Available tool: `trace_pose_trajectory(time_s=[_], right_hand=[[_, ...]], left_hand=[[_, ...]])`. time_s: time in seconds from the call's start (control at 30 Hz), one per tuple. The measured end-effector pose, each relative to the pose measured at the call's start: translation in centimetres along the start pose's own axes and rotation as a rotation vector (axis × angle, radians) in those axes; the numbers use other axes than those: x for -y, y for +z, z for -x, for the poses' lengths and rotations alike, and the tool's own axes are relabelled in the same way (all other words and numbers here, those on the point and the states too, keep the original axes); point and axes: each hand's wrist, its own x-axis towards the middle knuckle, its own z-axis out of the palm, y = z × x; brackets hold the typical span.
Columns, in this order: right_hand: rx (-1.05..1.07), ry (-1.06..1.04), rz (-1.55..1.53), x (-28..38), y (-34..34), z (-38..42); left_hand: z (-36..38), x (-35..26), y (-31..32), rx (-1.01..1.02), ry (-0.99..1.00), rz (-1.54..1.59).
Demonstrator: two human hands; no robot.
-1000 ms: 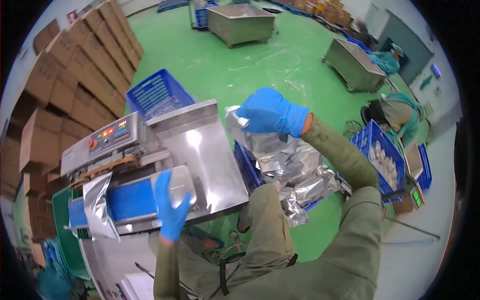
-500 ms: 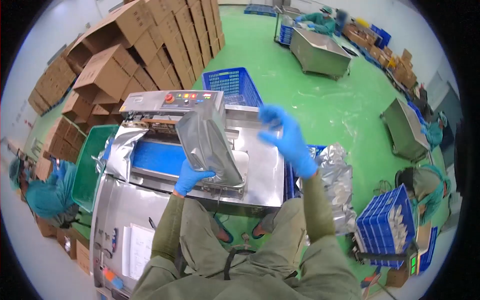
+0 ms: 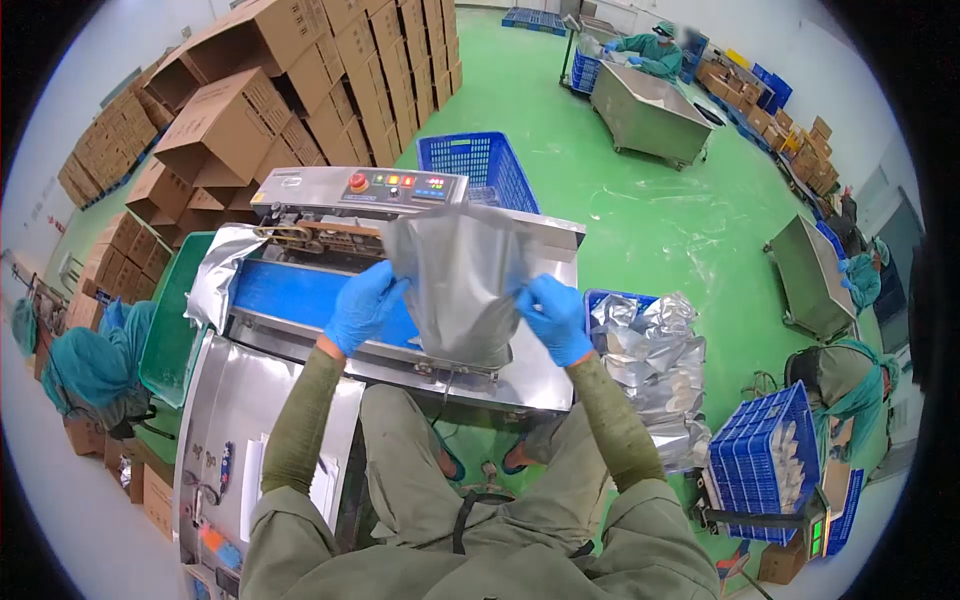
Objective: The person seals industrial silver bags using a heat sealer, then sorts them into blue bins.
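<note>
Both my hands wear blue gloves and hold one silver foil bag (image 3: 457, 280) up over the front of the sealing machine (image 3: 330, 190). My left hand (image 3: 364, 305) pinches the bag's left side, and my right hand (image 3: 553, 318) grips its right side. Behind the bag, the blue conveyor belt (image 3: 290, 300) runs to the left. Another silver bag (image 3: 222, 275) lies at the belt's left end, over the rim of a green bin (image 3: 165, 340). More foil bags (image 3: 655, 365) are heaped in a blue crate to my right.
A metal side table (image 3: 215, 400) carries papers (image 3: 325, 490) and scissors. Behind the machine stand a blue basket (image 3: 490, 150) and stacked cartons (image 3: 330, 80). Co-workers are at the left (image 3: 90, 370), far back (image 3: 650, 55) and right (image 3: 850, 380). Blue crates (image 3: 760, 470) stand at the right.
My right hand has come down from the open air and taken hold of the bag. The bag has moved right and now faces me more broadly. My left hand has risen with it.
</note>
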Motion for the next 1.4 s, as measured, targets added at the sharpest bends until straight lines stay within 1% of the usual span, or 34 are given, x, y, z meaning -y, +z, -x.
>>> trace_pose_trajectory(time_s=[0.03, 0.1, 0.13, 0.2, 0.23, 0.3, 0.33, 0.43, 0.47, 0.57, 0.67, 0.73, 0.77, 0.8, 0.83, 0.87, 0.9, 0.93, 0.97, 1.0, 1.03, 1.07, 1.1, 1.13, 1.17, 1.2, 1.23, 1.27, 1.3, 1.37, 1.4], right_hand=[[0.016, -0.032, 0.187, -0.8, -0.9, 1.4], [0.055, -0.036, 0.202, -1.6, -1.3, 3.9], [-0.059, 0.027, 0.100, -0.9, -1.1, 3.4], [-0.282, 0.150, -0.101, 1.4, -0.6, 1.6], [-0.229, 0.219, -0.184, 1.5, 0.0, 1.4], [-0.118, 0.361, -0.352, 1.7, 1.1, 1.5], [-0.125, 0.529, -0.284, 1.9, 1.4, 1.7], [-0.210, 0.777, -0.455, 3.3, 0.6, 1.2], [-0.294, 0.855, -0.519, 3.3, 0.9, 1.0], [-0.272, 1.091, -0.635, 0.3, 2.5, 2.8], [-0.256, 1.162, -0.688, -2.8, 5.9, 5.2], [-0.263, 1.200, -0.647, -2.5, 6.7, 4.4], [-0.258, 1.201, -0.654, -2.8, 7.5, 4.2], [-0.255, 1.197, -0.664, -3.2, 8.3, 4.0], [-0.254, 1.190, -0.675, -3.7, 9.2, 3.9], [-0.239, 1.132, -0.563, -3.9, 9.8, 3.6], [-0.225, 1.105, -0.571, -3.9, 10.4, 3.6], [-0.212, 1.081, -0.577, -3.4, 10.5, 3.2], [-0.199, 1.055, -0.580, -3.2, 10.9, 3.0], [-0.172, 1.063, -0.582, -4.4, 12.7, 3.8], [-0.064, 0.560, -0.184, -6.3, 14.8, 5.3], [-0.037, 0.472, -0.090, -5.8, 15.5, 5.2], [-0.018, 0.384, 0.005, -5.5, 16.3, 5.1], [0.130, 0.530, -0.044, -5.8, 18.0, 5.4], [-0.127, 0.278, 0.078, -5.6, 20.2, 6.2], [0.065, 0.427, 0.186, -5.3, 21.0, 5.5], [0.045, 0.425, 0.300, -5.0, 22.0, 4.3], [0.084, 0.431, 0.178, -6.0, 23.0, 3.7], [0.182, 0.722, -0.124, -6.4, 22.7, 2.7], [0.215, 1.270, -0.944, -2.9, 11.1, 0.1], [0.112, 1.140, -0.709, -4.1, 8.8, 2.0]], left_hand=[[0.3, 0.6, -0.5, -0.034, 0.120, -0.286], [1.4, 1.3, -0.6, -0.041, 0.263, -0.334], [1.7, 1.4, -0.6, -0.042, 0.337, -0.356], [0.6, 0.6, -0.1, -0.239, 0.382, -0.325], [0.1, -0.2, 0.6, -0.335, 0.402, -0.308], [0.6, -0.9, 3.6, -0.375, 0.058, 0.161], [0.6, -1.4, 4.9, -0.392, -0.114, 0.390], [-1.2, -5.6, 4.5, -0.427, -0.479, 0.601], [-1.7, -4.7, 5.4, -0.401, -0.533, 0.611], [-1.8, 0.1, 9.2, -0.185, -0.721, 0.636], [-1.1, 6.4, 14.4, -0.293, -0.640, 0.588], [-1.5, 9.0, 14.9, -0.254, -0.645, 0.531], [-1.6, 9.1, 14.3, -0.234, -0.652, 0.502], [-1.5, 9.2, 13.7, -0.214, -0.688, 0.544], [-1.4, 10.1, 13.6, -0.223, -0.668, 0.523], [-1.3, 11.2, 13.6, -0.234, -0.646, 0.503], [-1.2, 12.4, 13.6, -0.245, -0.624, 0.484], [-1.3, 12.1, 12.6, -0.231, -0.665, 0.515], [-1.0, 13.3, 12.5, -0.236, -0.632, 0.460], [-0.8, 14.7, 12.1, -0.235, -0.596, 0.408], [-0.6, 16.2, 11.8, -0.225, -0.554, 0.362], [-0.1, 17.8, 11.3, -0.228, -0.464, 0.242], [0.2, 17.8, 9.8, -0.190, -0.477, 0.268], [0.7, 21.8, 9.3, -0.103, -0.550, 0.165], [0.2, 20.4, 8.6, -0.115, -0.523, 0.220], [-0.2, 19.4, 7.1, -0.126, -0.501, 0.276], [0.1, 23.7, 6.7, -0.103, -0.605, 0.240], [0.1, 25.1, 5.3, -0.018, -0.754, 0.355], [0.6, 26.8, 4.8, -0.050, -0.780, 0.517], [1.4, 22.5, 3.9, -0.249, -0.679, 0.505], [2.6, 22.8, 1.1, -0.175, -0.755, 0.534]])
